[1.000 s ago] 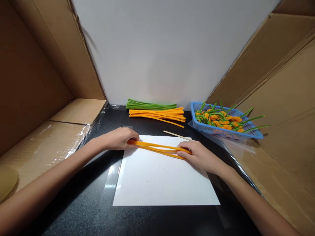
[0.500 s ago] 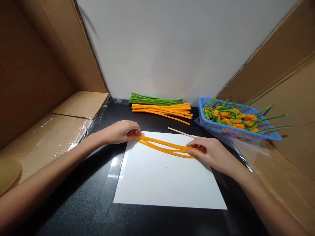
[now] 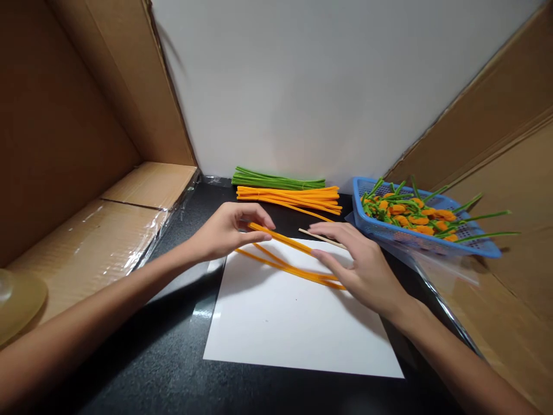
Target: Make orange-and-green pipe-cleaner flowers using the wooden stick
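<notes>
My left hand (image 3: 235, 230) pinches some orange pipe cleaners (image 3: 285, 240) near their left end, raised above the white paper (image 3: 298, 328). The fingers of my right hand (image 3: 356, 262) are apart, with the thumb beside the right part of these raised stems; their far end is hidden behind the hand. Below them, other orange pipe cleaners (image 3: 287, 268) lie across the upper part of the paper. A thin wooden stick (image 3: 311, 234) shows behind my right fingers.
Green stems (image 3: 279, 180) and a bundle of orange stems (image 3: 289, 197) lie by the back wall. Right of them stands a blue basket (image 3: 375, 227) of orange-and-green pieces. Cardboard walls (image 3: 510, 144) flank the black tabletop (image 3: 142, 340); a round yellowish object is at far left.
Both hands have moved up with part of the orange pipe cleaners, while others stay on the paper. My right fingers have spread. The whole view has shifted slightly.
</notes>
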